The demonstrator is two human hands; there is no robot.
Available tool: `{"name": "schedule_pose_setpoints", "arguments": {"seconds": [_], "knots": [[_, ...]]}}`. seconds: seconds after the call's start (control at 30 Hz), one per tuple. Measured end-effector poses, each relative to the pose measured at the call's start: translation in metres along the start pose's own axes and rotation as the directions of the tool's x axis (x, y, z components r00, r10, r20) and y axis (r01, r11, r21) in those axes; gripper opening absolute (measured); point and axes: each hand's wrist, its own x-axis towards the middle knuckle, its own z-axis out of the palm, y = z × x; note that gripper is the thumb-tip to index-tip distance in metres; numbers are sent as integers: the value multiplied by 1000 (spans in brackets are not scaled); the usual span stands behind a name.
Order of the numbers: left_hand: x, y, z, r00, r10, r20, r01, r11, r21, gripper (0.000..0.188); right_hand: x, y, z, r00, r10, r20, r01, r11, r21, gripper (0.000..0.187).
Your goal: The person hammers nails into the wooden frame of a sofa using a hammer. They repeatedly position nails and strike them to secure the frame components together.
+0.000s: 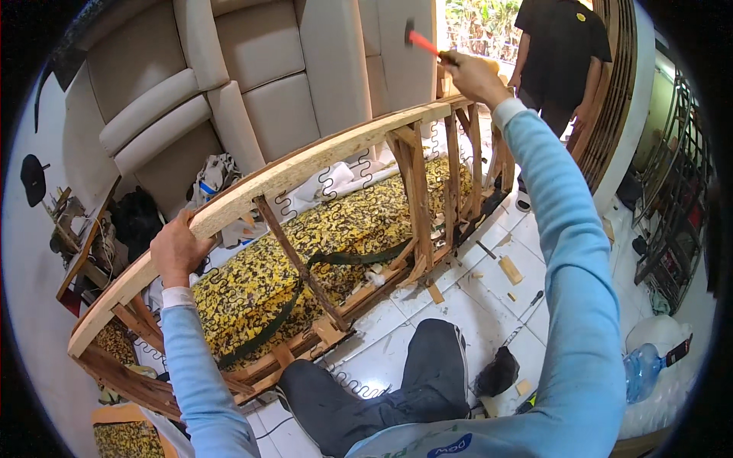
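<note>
The long wooden frame sits just past our knees. We look to be at the hammering step, and the next hit calls for good aim and a very still frame. The frame's long way runs from 8 o'clock to 2 o'clock. Our left hand, at 9 o'clock, has its fingers curled over the top rail. Our right hand squeezes the hammer up high at 1 o'clock, its head pointing to 10 o'clock. Another person stands at 2 o'clock.
</note>
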Motion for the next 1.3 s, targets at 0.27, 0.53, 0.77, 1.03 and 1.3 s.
{"name": "schedule_pose_setpoints", "arguments": {"seconds": [0.27, 0.53, 0.77, 1.03, 1.3], "knots": [[1, 7, 5, 1000, 6, -10, -6, 1000, -24, 43, 7, 1, -38, 923, -61, 379, 179, 942, -284, 37], [-3, -5, 13, 999, 25, -38, -25, 1000, -14, 41, -21, 31, -1, 906, -84, 414, 146, 982, -119, 31], [-3, -1, 7, 999, 26, -23, -27, 999, -32, 41, -38, 23, -5, 975, -37, 220, 82, 977, -198, 39], [1, 2, 14, 996, 58, -66, -62, 997, -52, 41, -51, 48, 6, 931, 0, 364, 64, 984, -164, 37], [0, -1, -2, 997, 57, 45, -55, 997, -45, 44, -239, 79, 78, 980, 186, 74, -189, 981, 36, 49]]}}
